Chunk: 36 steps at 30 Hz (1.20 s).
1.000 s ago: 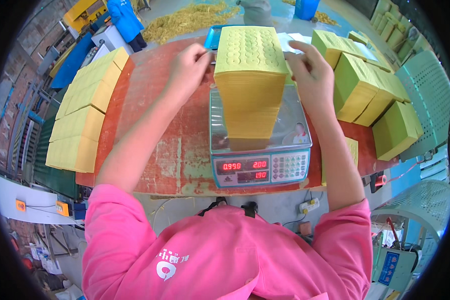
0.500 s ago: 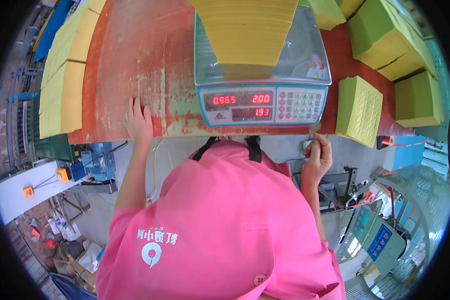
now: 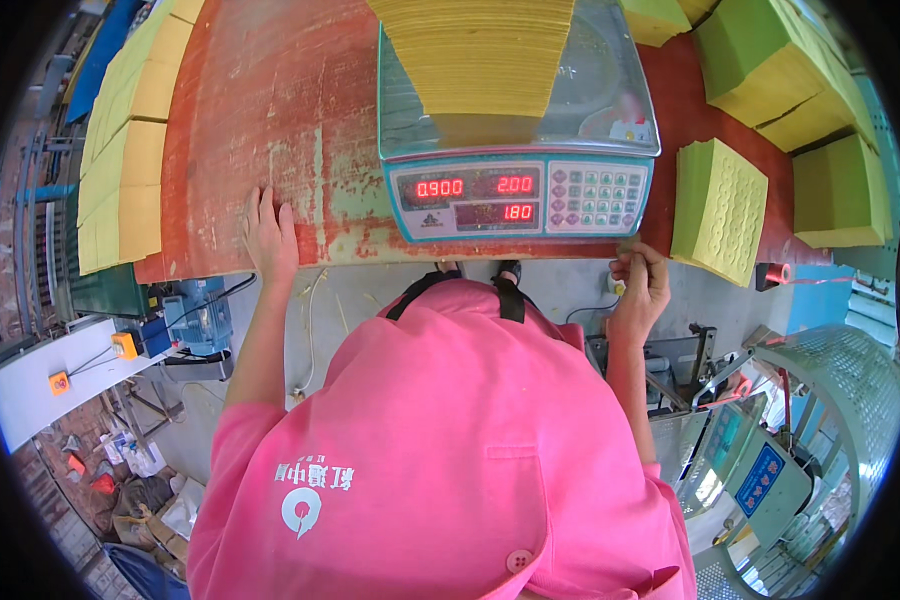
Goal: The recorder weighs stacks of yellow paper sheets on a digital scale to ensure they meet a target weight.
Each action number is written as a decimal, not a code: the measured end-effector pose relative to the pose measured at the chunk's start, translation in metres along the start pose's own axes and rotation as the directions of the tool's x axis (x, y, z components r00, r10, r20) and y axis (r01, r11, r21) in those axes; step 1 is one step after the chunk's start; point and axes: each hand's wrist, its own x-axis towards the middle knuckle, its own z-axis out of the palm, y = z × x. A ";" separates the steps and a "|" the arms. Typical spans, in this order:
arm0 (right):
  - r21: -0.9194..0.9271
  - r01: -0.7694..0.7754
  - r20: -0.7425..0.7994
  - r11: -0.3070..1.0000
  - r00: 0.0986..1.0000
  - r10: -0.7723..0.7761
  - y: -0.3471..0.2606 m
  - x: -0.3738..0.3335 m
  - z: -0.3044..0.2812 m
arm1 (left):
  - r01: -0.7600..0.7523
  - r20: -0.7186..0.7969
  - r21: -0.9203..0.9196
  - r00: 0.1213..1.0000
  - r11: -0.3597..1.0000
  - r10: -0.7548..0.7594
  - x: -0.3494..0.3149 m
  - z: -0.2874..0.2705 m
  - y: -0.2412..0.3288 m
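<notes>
A digital scale (image 3: pixel 518 205) with a teal rim and a lit red display stands at the table's front edge. On its metal pan rests a tall stack of yellow paper sheets (image 3: pixel 480 60), its top cut off by the upper border. My left hand (image 3: pixel 271 235) lies on the worn red table left of the scale, fingers stretched out and holding nothing. Close to the scale's front right corner, at the table edge, is my right hand (image 3: pixel 642 290). Its fingers are curled together, and what they hold, if anything, is hidden. Beside it sits a yellow paper block (image 3: pixel 720 212) with an embossed wavy pattern.
More yellow paper stacks line the left (image 3: pixel 120 195) and the far right (image 3: pixel 840 190) of the red table (image 3: pixel 240 110). Below on the right is a grey-green perforated metal chair (image 3: pixel 830 390). A blue motor (image 3: pixel 198 318) sits under the table's left side.
The scale's weight and total readings have dropped slightly. The view has shifted a little, so the scale appears slightly higher and further left. Both hands stay in nearly the same places by the table edge.
</notes>
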 end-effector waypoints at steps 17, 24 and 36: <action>0.255 0.246 0.214 0.935 0.929 -0.303 -0.147 0.058 0.077 | 0.368 0.350 -0.925 0.922 0.094 -0.167 0.139 -0.068 0.087; 0.242 0.230 0.444 0.943 0.838 -0.318 -0.144 0.195 0.242 | 0.449 0.427 -0.893 0.820 0.035 0.381 0.241 -0.182 0.241; 0.136 0.342 0.186 0.930 0.913 -0.363 -0.126 0.045 0.160 | 0.603 0.674 -0.712 0.446 0.360 0.589 0.216 -0.207 0.223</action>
